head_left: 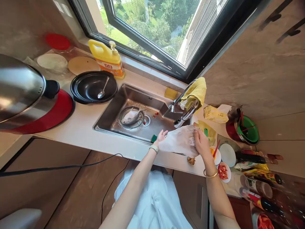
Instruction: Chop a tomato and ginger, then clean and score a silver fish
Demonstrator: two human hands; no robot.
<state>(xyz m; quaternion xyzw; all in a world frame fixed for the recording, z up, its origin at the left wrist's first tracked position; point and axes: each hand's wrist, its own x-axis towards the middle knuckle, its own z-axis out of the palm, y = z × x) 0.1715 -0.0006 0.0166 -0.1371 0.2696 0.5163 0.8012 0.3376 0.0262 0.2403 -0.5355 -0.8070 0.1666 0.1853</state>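
Note:
A thin translucent plastic bag (pixel 178 140) with a small white label is stretched between my hands over the sink's front edge. My right hand (pixel 201 141) pinches its right end. At the other end my left hand (pixel 162 136) touches the bag, palm turned up and fingers apart. Beyond them, a fish (pixel 131 116) lies in a glass bowl (pixel 122 122) inside the steel sink (pixel 109 125). A dark green object (pixel 153 138) sits at the sink's front rim beside my left hand; its kind is unclear. Below the bag, a brown lump (pixel 191 160) like ginger rests on the counter.
A faucet (pixel 182 119) draped with a yellow cloth (pixel 196 90) stands behind the bag. On the left are a black pan (pixel 82 87) with a spoon (pixel 102 92), and a large steel pot (pixel 21 92). Plates (pixel 227 155) and bottles (pixel 264 203) crowd the right counter.

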